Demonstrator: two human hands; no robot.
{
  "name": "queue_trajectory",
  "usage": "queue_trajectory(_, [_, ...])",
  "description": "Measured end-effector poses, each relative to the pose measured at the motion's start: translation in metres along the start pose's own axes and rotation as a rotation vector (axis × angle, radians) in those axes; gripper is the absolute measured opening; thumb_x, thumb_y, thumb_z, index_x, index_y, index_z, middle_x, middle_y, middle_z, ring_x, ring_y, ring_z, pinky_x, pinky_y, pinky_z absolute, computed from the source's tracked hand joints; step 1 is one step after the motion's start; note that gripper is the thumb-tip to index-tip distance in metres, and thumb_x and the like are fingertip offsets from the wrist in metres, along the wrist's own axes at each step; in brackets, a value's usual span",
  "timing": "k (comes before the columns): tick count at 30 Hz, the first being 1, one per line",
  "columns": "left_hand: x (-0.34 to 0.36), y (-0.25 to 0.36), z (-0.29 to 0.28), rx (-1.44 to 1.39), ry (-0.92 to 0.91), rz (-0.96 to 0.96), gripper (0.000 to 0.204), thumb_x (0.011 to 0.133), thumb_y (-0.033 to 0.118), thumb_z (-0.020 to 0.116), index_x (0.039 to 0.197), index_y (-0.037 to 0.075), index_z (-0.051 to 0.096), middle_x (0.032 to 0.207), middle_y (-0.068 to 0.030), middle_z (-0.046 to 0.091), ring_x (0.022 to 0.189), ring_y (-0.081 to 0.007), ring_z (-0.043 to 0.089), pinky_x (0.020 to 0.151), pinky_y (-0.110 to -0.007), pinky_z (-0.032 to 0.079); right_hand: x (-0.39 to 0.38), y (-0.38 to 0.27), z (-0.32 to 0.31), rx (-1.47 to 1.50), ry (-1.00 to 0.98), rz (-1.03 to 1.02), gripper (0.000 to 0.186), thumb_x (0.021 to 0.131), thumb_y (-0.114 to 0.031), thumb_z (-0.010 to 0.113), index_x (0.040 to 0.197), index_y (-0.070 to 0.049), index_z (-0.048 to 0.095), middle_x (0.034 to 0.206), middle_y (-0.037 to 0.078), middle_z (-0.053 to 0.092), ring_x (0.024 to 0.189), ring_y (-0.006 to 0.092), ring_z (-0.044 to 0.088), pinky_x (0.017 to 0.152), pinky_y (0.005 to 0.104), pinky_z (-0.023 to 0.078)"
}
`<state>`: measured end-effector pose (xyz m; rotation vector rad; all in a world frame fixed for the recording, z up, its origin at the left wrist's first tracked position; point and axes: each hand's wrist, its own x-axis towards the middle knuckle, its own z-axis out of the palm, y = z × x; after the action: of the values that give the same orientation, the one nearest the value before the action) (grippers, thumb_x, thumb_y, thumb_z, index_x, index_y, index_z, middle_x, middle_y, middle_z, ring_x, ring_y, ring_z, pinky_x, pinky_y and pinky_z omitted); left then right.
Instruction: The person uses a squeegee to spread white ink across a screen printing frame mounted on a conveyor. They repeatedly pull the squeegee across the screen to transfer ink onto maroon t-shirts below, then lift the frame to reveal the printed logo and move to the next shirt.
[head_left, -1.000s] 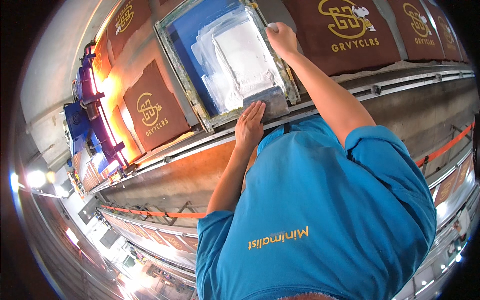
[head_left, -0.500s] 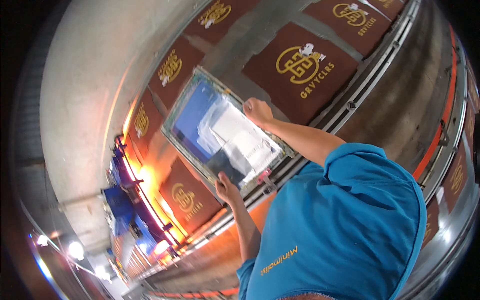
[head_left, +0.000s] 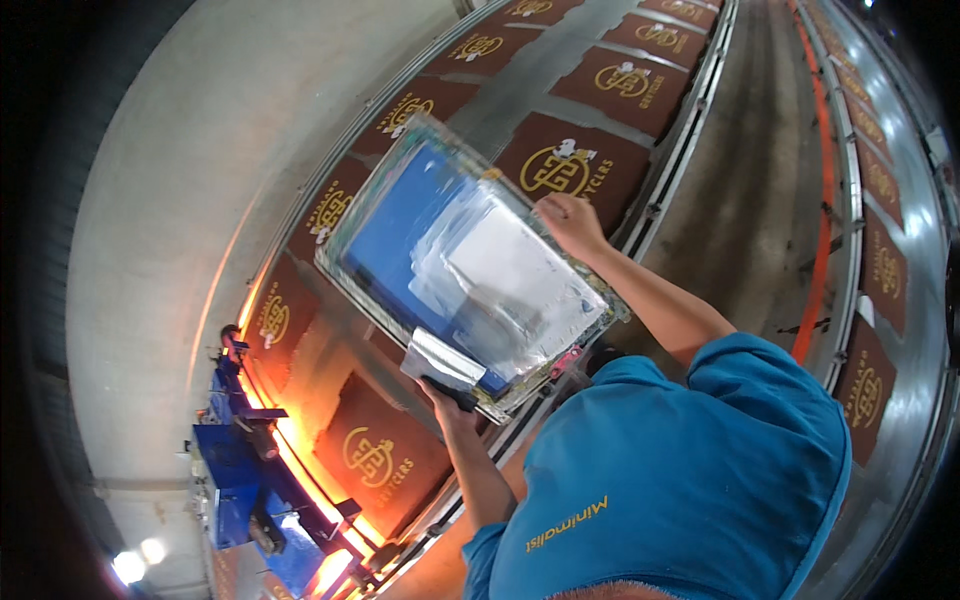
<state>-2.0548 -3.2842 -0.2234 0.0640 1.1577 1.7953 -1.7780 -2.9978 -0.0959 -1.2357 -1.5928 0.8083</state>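
A screen-printing frame (head_left: 352, 292) with a blue mesh and a broad patch of wet white ink (head_left: 530, 262) is tilted in front of my body, above the printing table. My right hand (head_left: 570, 222) is closed on the frame's right edge. In my closed left hand (head_left: 447, 402) is a squeegee (head_left: 443, 358) with a shiny, light-coloured blade and a dark handle. It lies across the frame's lower left edge. My left fingers are partly hidden behind the handle.
Brown fabric panels (head_left: 380, 455) with yellow and white prints line the long grey table. A glowing orange heater with blue housings (head_left: 235, 460) stands at lower left. A metal rail (head_left: 680, 150) runs along the table's right side, and another table with printed panels (head_left: 868, 385) lies beyond the aisle.
The squeegee has moved from over the inked mesh to the frame's lower left edge and turned, showing its shiny blade. The view has shifted, and my right hand still grips the frame.
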Motion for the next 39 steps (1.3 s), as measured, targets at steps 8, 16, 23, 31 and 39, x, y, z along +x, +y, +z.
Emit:
queue_trajectory(8, [-0.021, 0.037, 0.004, -0.144, -0.397, -0.186, 0.087, 0.097, 0.074, 0.053, 0.161, 0.017, 0.037, 0.159, -0.0052, 0.049, 0.143, -0.0293, 0.049, 0.118, -0.048, 0.041, -0.136, 0.010, -0.117, 0.166, 0.379, 0.197, 0.034, 0.103, -0.032, 0.068, 0.105, 0.001, 0.075, 0.086, -0.001, 0.068, 0.080, 0.0100, 0.058, 0.072, 0.0301, 0.048])
queue_trajectory(16, [-0.009, 0.070, 0.049, 0.076, -0.481, -0.260, 0.079, 0.099, 0.069, 0.057, 0.153, 0.012, 0.048, 0.145, -0.0051, 0.060, 0.131, -0.0270, 0.059, 0.107, -0.045, 0.050, -0.205, -0.010, -0.144, -0.003, 0.573, 0.228, 0.031, 0.102, -0.032, 0.071, 0.121, -0.007, 0.072, 0.076, -0.006, 0.058, 0.060, 0.0055, 0.048, 0.052, 0.0258, 0.039])
queue_trajectory(23, [0.009, 0.055, 0.051, 0.250, -0.357, -0.298, 0.082, 0.096, 0.073, 0.058, 0.150, 0.012, 0.051, 0.139, -0.0041, 0.063, 0.124, -0.0249, 0.062, 0.101, -0.043, 0.052, -0.201, 0.022, -0.136, -0.202, 0.574, 0.324, 0.040, 0.094, -0.034, 0.075, 0.125, -0.008, 0.071, 0.096, 0.013, 0.074, 0.082, 0.0234, 0.069, 0.078, 0.0370, 0.055])
queue_trajectory(31, [-0.043, -0.003, 0.099, 0.116, -0.297, -0.201, 0.088, 0.099, 0.070, 0.057, 0.154, 0.003, 0.046, 0.148, -0.0098, 0.059, 0.129, -0.0277, 0.061, 0.109, -0.045, 0.049, -0.152, 0.081, -0.203, -0.142, 0.476, 0.205, 0.030, 0.097, -0.026, 0.073, 0.119, -0.005, 0.073, 0.079, 0.001, 0.062, 0.071, 0.0105, 0.056, 0.065, 0.0305, 0.047])
queue_trajectory(39, [-0.047, -0.015, 0.107, 0.459, -0.020, -0.099, 0.092, 0.093, 0.076, 0.062, 0.141, -0.002, 0.064, 0.138, -0.0141, 0.066, 0.128, -0.0225, 0.058, 0.111, -0.038, 0.042, -0.146, 0.163, -0.192, 0.335, 0.272, 0.353, 0.017, 0.104, -0.025, 0.065, 0.110, -0.010, 0.071, 0.078, -0.008, 0.056, 0.062, 0.0033, 0.050, 0.050, 0.0226, 0.038])
